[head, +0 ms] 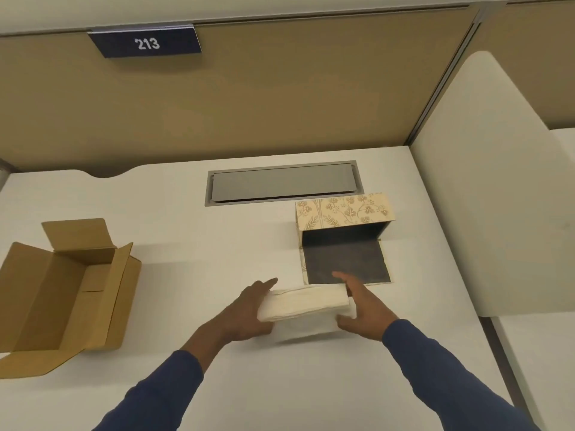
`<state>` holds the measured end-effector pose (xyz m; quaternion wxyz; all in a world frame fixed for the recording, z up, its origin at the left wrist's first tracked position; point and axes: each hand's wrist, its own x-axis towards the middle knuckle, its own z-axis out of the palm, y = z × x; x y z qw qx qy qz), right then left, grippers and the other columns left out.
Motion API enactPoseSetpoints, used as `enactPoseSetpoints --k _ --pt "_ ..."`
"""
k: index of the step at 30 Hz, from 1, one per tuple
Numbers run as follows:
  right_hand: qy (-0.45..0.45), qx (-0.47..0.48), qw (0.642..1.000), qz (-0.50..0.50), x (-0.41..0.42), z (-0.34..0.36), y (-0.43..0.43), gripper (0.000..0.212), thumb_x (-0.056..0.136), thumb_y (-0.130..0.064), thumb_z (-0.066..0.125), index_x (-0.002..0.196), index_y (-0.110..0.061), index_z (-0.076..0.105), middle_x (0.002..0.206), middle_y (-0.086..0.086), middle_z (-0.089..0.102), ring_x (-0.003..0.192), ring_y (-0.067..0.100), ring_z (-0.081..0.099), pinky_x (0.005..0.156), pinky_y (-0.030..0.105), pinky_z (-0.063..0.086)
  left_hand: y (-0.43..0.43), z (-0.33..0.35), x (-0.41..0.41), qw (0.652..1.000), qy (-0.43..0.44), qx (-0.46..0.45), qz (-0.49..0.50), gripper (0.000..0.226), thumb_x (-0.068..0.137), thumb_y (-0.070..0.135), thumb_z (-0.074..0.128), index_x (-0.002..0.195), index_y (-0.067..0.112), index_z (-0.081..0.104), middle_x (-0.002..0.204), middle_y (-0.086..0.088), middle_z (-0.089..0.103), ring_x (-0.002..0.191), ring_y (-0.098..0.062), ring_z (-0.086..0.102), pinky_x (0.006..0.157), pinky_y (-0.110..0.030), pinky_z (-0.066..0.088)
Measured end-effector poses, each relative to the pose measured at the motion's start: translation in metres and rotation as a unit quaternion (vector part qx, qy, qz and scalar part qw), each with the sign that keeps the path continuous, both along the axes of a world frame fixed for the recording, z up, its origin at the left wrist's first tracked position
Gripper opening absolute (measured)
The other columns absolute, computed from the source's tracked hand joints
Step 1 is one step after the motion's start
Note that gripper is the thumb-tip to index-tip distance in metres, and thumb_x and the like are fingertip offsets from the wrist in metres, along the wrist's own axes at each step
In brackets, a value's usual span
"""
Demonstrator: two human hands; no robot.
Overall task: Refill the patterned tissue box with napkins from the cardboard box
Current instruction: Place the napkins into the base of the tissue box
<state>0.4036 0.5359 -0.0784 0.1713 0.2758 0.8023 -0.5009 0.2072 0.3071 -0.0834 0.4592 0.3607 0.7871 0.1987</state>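
Note:
A stack of white napkins (306, 303) is held just above the desk between my two hands. My left hand (249, 312) presses its left end and my right hand (362, 309) its right end. Directly behind the stack lies the patterned tissue box (342, 211), tipped on its side with its dark flap (347, 262) folded down flat toward me, so the dark inside shows. The cardboard box (62, 293) sits open at the left of the desk, with no napkins visible in the part I can see.
The white desk (186, 237) has a grey cable-tray lid (283, 183) set in it behind the tissue box. A tan partition with a "213" sign (146, 43) rises at the back. A white side panel (491, 197) bounds the desk on the right.

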Motion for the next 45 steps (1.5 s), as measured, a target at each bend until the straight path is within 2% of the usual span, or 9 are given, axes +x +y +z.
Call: enactPoseSetpoints --k 5,11,16,20,23,29,33,39,45 --pt "0.028 0.247 0.951 0.183 0.013 -0.033 0.0 0.088 0.07 -0.035 0.07 0.149 -0.028 0.03 0.137 -0.003 0.041 0.124 0.021 0.041 0.112 0.036 0.036 0.007 -0.033 0.022 0.947 0.258 0.001 -0.192 0.098 0.074 0.046 0.063 0.158 0.019 0.02 0.131 0.001 0.043 0.109 -0.022 0.045 0.1 -0.035 0.039" --pt "0.041 0.334 0.909 0.247 0.016 -0.057 -0.004 0.09 0.066 -0.048 0.072 0.143 -0.024 0.032 0.147 0.005 0.04 0.139 0.032 0.035 0.117 0.049 0.027 0.007 -0.05 0.024 0.92 0.317 0.013 -0.232 0.089 0.066 0.057 0.061 0.141 0.016 0.035 0.123 -0.002 0.047 0.103 -0.024 0.049 0.09 -0.039 0.045" --pt "-0.009 0.335 0.903 0.269 0.007 -0.058 0.001 0.083 0.074 -0.039 0.074 0.144 -0.023 0.032 0.147 0.001 0.043 0.143 0.03 0.031 0.121 0.05 0.018 0.007 -0.051 0.014 0.914 0.313 -0.021 -0.256 0.079 0.071 0.05 0.064 0.136 0.016 0.036 0.121 0.0 0.051 0.1 -0.023 0.054 0.086 -0.038 0.046" --pt "-0.022 0.263 0.94 0.216 0.001 -0.051 0.013 0.071 0.073 -0.037 0.077 0.134 -0.025 0.042 0.137 -0.003 0.049 0.135 0.022 0.04 0.118 0.043 0.029 0.011 -0.04 0.008 0.957 0.236 0.0 -0.167 0.064 0.071 0.048 0.068 0.124 0.022 0.044 0.111 0.006 0.059 0.096 -0.02 0.057 0.083 -0.034 0.046" --pt "-0.024 0.11 0.988 0.106 0.001 -0.033 0.035 0.065 0.071 -0.033 0.084 0.125 -0.029 0.047 0.116 -0.007 0.056 0.105 0.013 0.053 0.091 0.027 0.046 0.017 -0.026 -0.004 0.998 0.061 0.01 -0.018 0.055 0.066 0.044 0.079 0.109 0.031 0.047 0.101 0.008 0.064 0.089 -0.017 0.061 0.074 -0.032 0.05" --pt "-0.035 -0.17 0.976 -0.135 0.005 -0.024 0.1 0.084 0.058 -0.045 0.088 0.131 -0.024 0.051 0.125 -0.001 0.067 0.116 0.021 0.064 0.106 0.041 0.048 0.06 -0.023 -0.012 0.942 -0.233 0.057 0.235 0.057 0.074 0.029 0.086 0.12 0.018 0.056 0.119 -0.006 0.068 0.11 -0.022 0.066 0.087 -0.031 0.057" --pt "-0.046 -0.194 0.95 -0.239 -0.007 -0.028 0.131 0.089 0.053 -0.052 0.084 0.13 -0.016 0.056 0.124 0.007 0.068 0.114 0.028 0.064 0.104 0.046 0.05 0.106 -0.037 -0.01 0.903 -0.283 0.056 0.318 0.051 0.085 0.028 0.08 0.127 0.014 0.056 0.124 -0.007 0.07 0.109 -0.023 0.07 0.085 -0.036 0.06" --pt "-0.073 -0.183 0.926 -0.321 -0.02 -0.034 0.152 0.034 0.088 -0.032 0.073 0.114 -0.012 0.063 0.119 0.014 0.067 0.107 0.03 0.064 0.091 0.038 0.054 0.149 -0.061 -0.013 0.887 -0.269 0.016 0.375 0.055 0.078 0.04 0.082 0.122 0.013 0.06 0.118 -0.009 0.072 0.105 -0.027 0.07 0.096 -0.047 0.058" --pt "-0.086 -0.156 0.929 -0.324 -0.027 -0.042 0.157 0.016 0.089 -0.03 0.071 0.096 -0.018 0.065 0.112 0.012 0.07 0.106 0.03 0.067 0.099 0.044 0.054 0.162 -0.068 -0.014 0.879 -0.26 0.012 0.4 0.052 0.083 0.037 0.08 0.122 0.01 0.061 0.114 -0.009 0.073 0.101 -0.025 0.071 0.081 -0.037 0.061"
